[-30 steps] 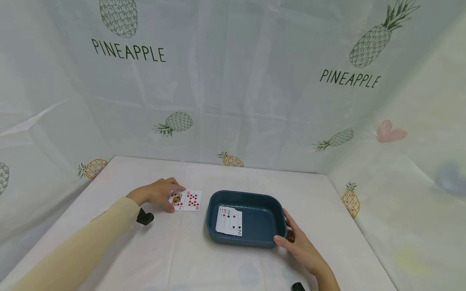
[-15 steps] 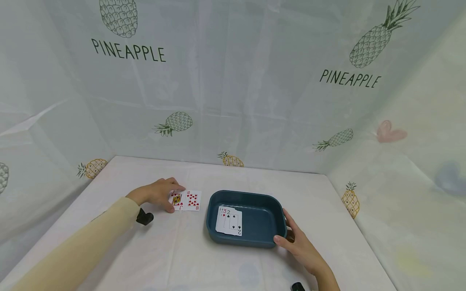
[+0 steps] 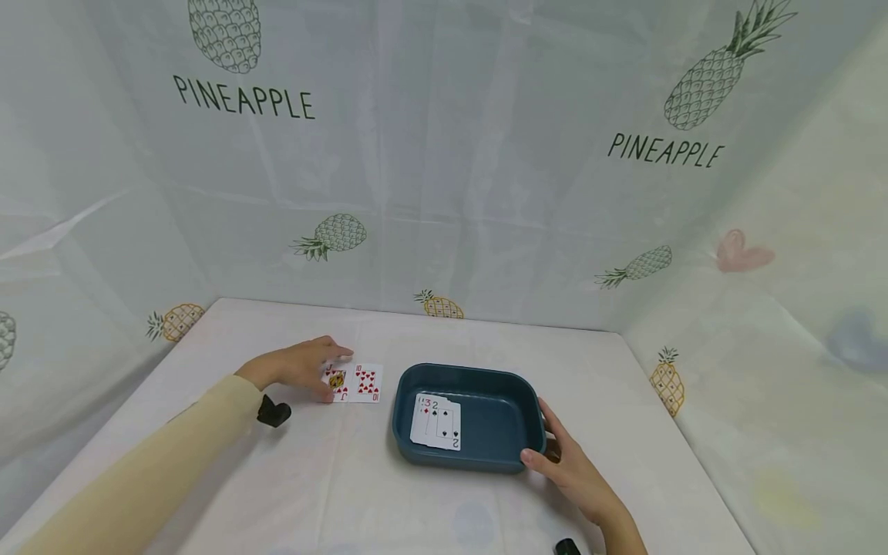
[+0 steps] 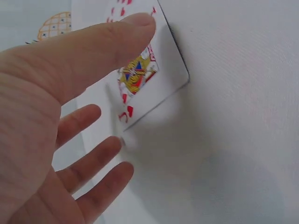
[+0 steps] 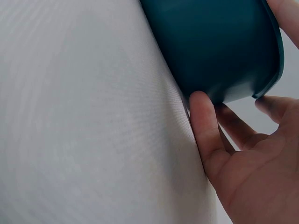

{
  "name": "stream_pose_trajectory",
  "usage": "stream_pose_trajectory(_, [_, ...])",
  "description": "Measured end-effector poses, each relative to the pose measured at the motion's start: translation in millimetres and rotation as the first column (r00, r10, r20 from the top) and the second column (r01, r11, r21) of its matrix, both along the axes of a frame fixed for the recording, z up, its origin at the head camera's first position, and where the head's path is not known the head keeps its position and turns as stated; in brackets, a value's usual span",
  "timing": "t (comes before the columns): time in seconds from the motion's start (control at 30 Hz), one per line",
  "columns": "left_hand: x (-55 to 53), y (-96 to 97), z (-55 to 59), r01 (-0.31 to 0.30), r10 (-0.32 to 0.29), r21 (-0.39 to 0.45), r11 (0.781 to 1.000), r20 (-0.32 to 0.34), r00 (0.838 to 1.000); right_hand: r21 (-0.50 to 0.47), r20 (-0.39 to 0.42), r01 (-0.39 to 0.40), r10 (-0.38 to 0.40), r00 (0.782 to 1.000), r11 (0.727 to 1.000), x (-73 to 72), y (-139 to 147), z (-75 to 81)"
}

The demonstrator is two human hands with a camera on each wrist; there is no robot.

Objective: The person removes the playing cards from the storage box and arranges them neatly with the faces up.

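Note:
My left hand (image 3: 300,368) reaches over two face-up cards on the left of the table, its thumb (image 4: 133,32) over the jack of hearts (image 4: 168,65) and its other fingers spread apart from the card. The ten of hearts (image 3: 366,383) lies flat along the jack's right edge. A dark teal rectangular dish (image 3: 499,412) stands to the right. In its left half rests a small fan of cards (image 3: 437,422), the two of spades on top. My right hand (image 3: 572,470) holds the dish's right end, thumb at the near corner and fingers along the outer wall (image 5: 219,51).
A white cloth covers the table (image 3: 388,501), which meets a pineapple-printed curtain (image 3: 444,193) behind and at both sides. Black wrist devices show beneath the left forearm (image 3: 274,412) and beside the right wrist (image 3: 567,547).
My left hand has shifted very slightly, and its index finger has risen a little off the jack. The dish, the cards and my right hand stay where they were.

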State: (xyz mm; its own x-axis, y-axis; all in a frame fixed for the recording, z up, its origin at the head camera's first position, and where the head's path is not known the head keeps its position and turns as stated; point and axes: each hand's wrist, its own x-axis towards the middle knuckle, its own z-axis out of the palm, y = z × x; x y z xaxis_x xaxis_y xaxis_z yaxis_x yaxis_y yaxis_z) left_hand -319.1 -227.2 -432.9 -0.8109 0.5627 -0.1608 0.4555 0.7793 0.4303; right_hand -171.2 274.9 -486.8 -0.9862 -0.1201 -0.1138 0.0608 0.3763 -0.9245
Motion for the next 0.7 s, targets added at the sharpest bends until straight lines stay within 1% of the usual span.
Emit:
stream_pose_trajectory(0.07, [-1.4, 0.8, 1.1, 0.012, -0.011, 0.019, 1.0, -0.036, 0.999, 0.001, 0.001, 0.002, -0.002, 1.0, 1.0, 0.0, 0, 0.1])
stream_pose_trajectory(0.17, [-2.8, 6.1, 2.6, 0.022, -0.017, 0.044, 0.999, -0.107, 0.994, -0.001, 0.001, 0.0, 0.0, 1.0, 1.0, 0.1, 0, 0.2])
stream_pose_trajectory(0.27, [0.3, 20.7, 11.3, 0.022, -0.011, 0.076, 0.997, -0.142, 0.99, -0.006, 0.001, -0.001, 0.001, 1.0, 1.0, 0.9, 0, 0.2])
stream_pose_trajectory(0.33, [5.2, 34.9, 20.8, 0.026, -0.011, 0.098, 0.995, -0.15, 0.989, -0.008, 0.0, 0.0, 0.0, 1.0, 1.0, 1.6, 1, 0.2])
stream_pose_trajectory(0.4, [11.6, 50.9, 31.4, 0.03, -0.013, 0.116, 0.993, -0.144, 0.99, -0.011, 0.001, 0.003, -0.003, 1.0, 1.0, 2.0, 1, 0.1])
stream_pose_trajectory(0.5, [21.2, 74.2, 42.4, 0.066, -0.045, 0.137, 0.988, -0.154, 0.987, -0.016, 0.002, 0.004, -0.004, 1.0, 1.0, 2.5, 1, 0.1])
stream_pose_trajectory(0.6, [30.8, 95.8, 47.9, 0.112, -0.087, 0.153, 0.982, -0.164, 0.983, -0.02, 0.001, 0.004, -0.004, 1.0, 1.0, 3.0, 0, 0.2])
stream_pose_trajectory(0.7, [39.1, 115.1, 49.1, 0.165, -0.136, 0.158, 0.974, -0.177, 0.975, -0.02, -0.002, 0.002, -0.002, 1.0, 1.0, 3.0, 0, 1.0])
